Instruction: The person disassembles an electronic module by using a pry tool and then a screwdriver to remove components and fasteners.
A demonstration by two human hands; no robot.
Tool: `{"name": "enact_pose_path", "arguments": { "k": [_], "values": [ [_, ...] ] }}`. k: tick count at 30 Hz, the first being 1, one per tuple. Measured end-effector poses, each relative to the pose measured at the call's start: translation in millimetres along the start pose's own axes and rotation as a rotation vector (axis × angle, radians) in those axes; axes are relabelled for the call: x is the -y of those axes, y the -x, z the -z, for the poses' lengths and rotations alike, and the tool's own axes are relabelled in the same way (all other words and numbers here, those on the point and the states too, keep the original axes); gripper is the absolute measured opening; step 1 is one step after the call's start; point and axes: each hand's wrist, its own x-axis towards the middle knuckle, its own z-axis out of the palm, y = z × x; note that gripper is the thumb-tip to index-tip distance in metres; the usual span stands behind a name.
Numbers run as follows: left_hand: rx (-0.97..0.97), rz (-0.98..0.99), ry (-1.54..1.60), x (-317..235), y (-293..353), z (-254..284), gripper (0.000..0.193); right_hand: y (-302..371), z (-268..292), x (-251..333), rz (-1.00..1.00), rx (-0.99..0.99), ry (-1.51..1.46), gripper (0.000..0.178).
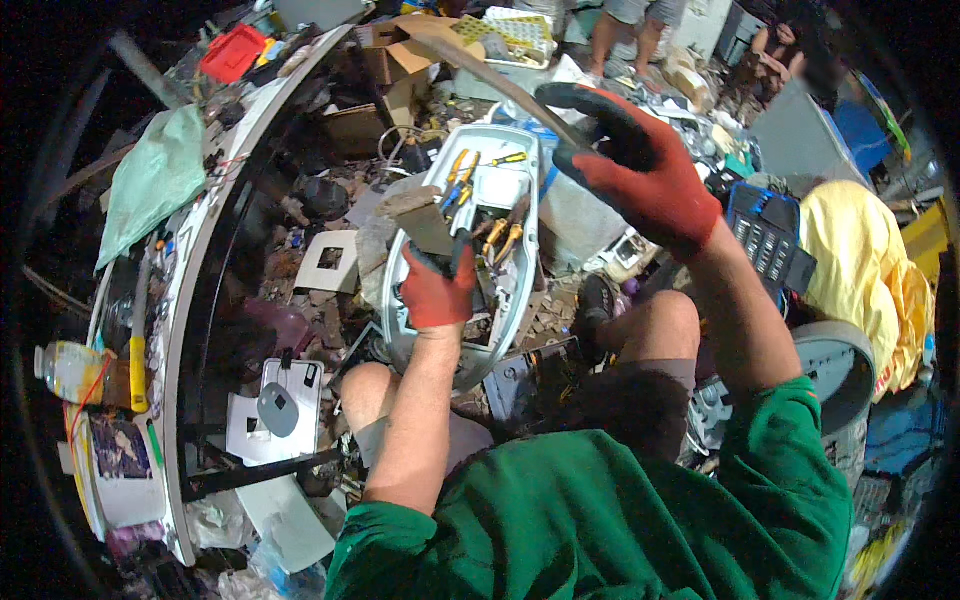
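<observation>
Table: we find a bottle (pixel 75 372) and green bag (pixel 155 185) crowding the table (pixel 262 112).
Left hand: the left hand (pixel 440 290) grips a block (pixel 425 230) over the tub.
Tub: we note screwdrivers (pixel 509 244) inside the tub (pixel 532 215), right of the block.
Right hand: raised, the right hand (pixel 650 170) has fingers curled around a long bar (pixel 500 85).
Right side: tool case (pixel 760 235) and yellow sack (pixel 850 260) stand near the forearm (pixel 745 310).
</observation>
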Motion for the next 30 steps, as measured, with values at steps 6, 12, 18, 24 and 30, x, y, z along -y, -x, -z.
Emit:
{"name": "enact_pose_path", "arguments": {
  "k": [6,12,18,24,30],
  "values": [
    [-0.070,0.001,-0.148,-7.3,-2.7,-1.8,0.078,1.2,-42.4,66.2,0.300,-0.120,0.078,0.054],
    [0.054,0.081,-0.157,-9.0,-14.6,-0.6,0.099,8.4,-43.1,38.6,0.222,0.239,0.844,0.048],
    [-0.043,-0.037,-0.186,-5.3,-4.9,1.6,0.084,-5.1,-39.5,106.5,0.188,-0.082,0.415,0.045],
    [-0.055,0.075,-0.132,10.5,-6.0,1.2,0.088,-12.5,-32.0,63.0,0.262,0.184,0.707,0.035],
    [-0.050,-0.021,-0.063,14.2,7.7,1.4,0.092,-2.0,-46.2,33.8,0.461,0.227,0.768,0.036]
  ]
}}
